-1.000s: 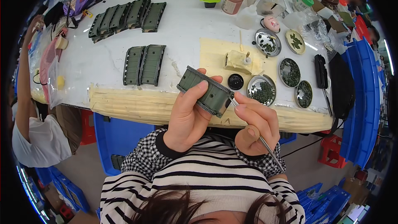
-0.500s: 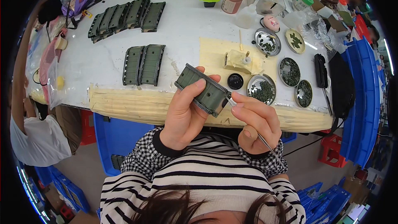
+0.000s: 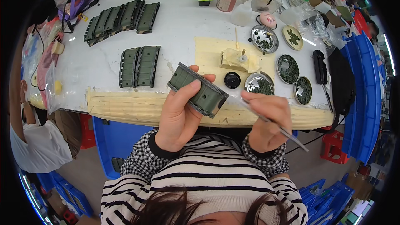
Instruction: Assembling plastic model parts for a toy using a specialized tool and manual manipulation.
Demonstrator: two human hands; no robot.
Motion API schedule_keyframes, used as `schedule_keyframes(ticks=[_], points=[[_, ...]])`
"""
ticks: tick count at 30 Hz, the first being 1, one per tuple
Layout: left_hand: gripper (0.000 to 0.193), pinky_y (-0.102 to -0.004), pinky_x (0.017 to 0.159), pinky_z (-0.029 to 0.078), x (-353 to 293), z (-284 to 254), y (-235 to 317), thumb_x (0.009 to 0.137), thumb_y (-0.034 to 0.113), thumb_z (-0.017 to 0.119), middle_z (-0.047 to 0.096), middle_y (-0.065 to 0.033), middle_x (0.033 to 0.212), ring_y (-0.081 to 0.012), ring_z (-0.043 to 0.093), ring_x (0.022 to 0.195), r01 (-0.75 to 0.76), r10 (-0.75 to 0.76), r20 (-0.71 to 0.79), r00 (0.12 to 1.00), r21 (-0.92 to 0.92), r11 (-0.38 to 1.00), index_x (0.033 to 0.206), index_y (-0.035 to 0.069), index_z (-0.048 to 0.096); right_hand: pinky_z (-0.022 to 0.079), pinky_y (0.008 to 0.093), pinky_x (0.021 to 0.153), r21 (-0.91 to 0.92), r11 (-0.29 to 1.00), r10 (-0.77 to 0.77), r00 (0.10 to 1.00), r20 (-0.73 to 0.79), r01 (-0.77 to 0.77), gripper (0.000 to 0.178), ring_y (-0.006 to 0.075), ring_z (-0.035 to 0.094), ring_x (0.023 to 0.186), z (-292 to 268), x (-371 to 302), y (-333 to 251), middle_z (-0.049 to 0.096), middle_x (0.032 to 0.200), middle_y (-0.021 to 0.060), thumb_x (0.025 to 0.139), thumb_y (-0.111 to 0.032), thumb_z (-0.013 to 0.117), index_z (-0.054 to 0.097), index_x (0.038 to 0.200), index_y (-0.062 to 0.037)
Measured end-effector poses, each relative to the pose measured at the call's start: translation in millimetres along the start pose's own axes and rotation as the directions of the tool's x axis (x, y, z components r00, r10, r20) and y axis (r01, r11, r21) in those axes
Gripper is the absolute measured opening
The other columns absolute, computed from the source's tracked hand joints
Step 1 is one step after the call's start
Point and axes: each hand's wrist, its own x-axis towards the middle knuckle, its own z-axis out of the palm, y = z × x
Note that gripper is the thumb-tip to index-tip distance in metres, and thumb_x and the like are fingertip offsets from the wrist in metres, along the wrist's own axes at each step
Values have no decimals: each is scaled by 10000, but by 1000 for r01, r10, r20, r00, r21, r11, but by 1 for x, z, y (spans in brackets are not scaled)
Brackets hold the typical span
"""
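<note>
A curved green plastic piece (image 3: 195, 89) with dark ridged edges and a camouflage-patterned end is gripped in my left hand (image 3: 177, 121), thumb on its face. My right hand (image 3: 268, 116), blurred by motion, pinches metal tweezers (image 3: 295, 138); their points are apart from the piece, and I cannot make out anything in them. Beyond my right hand stands a metal dish (image 3: 248, 82) of small dark green bits. Beside it is a round black pot (image 3: 232, 80). Two similar curved pieces (image 3: 146, 66) lie side by side left of my hands.
More curved pieces (image 3: 109, 21) sit at the back left. Further dishes (image 3: 287, 70) of green bits stand at the right, near a tape-wrapped block (image 3: 228, 60) with a stick in it. A black-handled tool (image 3: 320, 67) lies farther right. Another person (image 3: 39, 141) is at the left.
My right hand has drawn away from the piece to the right, and the tweezers' points have left its edge. My left hand still holds the piece; the whole view has shifted slightly.
</note>
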Motion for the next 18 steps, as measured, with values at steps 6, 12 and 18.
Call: schedule_keyframes(ticks=[6,12,18], points=[[314,-375,940,515,-1,-4,16,950,101,531,606,-168,1167,-224,617,1050,-73,74,5,997,177,981,1251,51,460,465,300,674,-302,927,222,974,-38,-223,204,195,581,760,-42,6,21,647,858,122,950,-134,543,678,910,13],[404,-383,951,518,4,-3,10,936,64,540,593,-170,1176,-251,607,1091,-40,50,-39,998,223,974,1318,13,417,434,324,697,-434,879,242,969,50,-197,96,245,551,761,-42,-2,40,628,817,101,882,-104,638,679,894,-18],[483,-367,904,542,1,3,10,939,54,542,548,-186,1248,-254,623,1056,-127,139,-7,990,351,928,1390,44,370,424,340,704,-471,865,221,974,54,-170,105,260,539,762,-40,0,42,622,795,86,877,-130,648,679,885,-30]])
